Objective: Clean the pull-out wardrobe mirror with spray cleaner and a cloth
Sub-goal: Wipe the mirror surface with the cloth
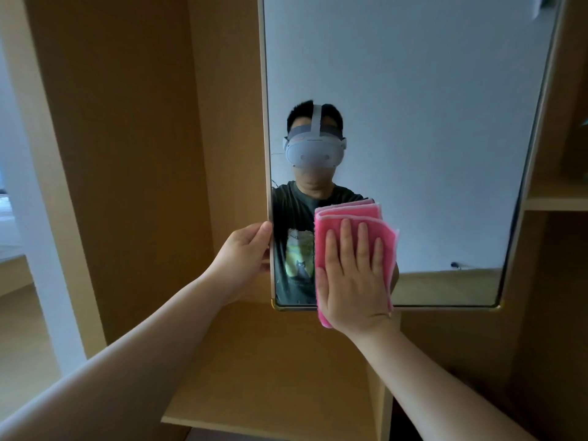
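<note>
Wiping step: right hand [353,275] presses the folded pink cloth [346,214] flat-fingered against the mirror [413,122]; left hand [246,249] grips its left edge. Next, sweep toward unwiped glass.

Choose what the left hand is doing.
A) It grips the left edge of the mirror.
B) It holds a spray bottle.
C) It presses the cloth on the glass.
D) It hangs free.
A: the left hand grips the mirror by its left edge; the right hand presses the cloth flat on the glass.
</note>
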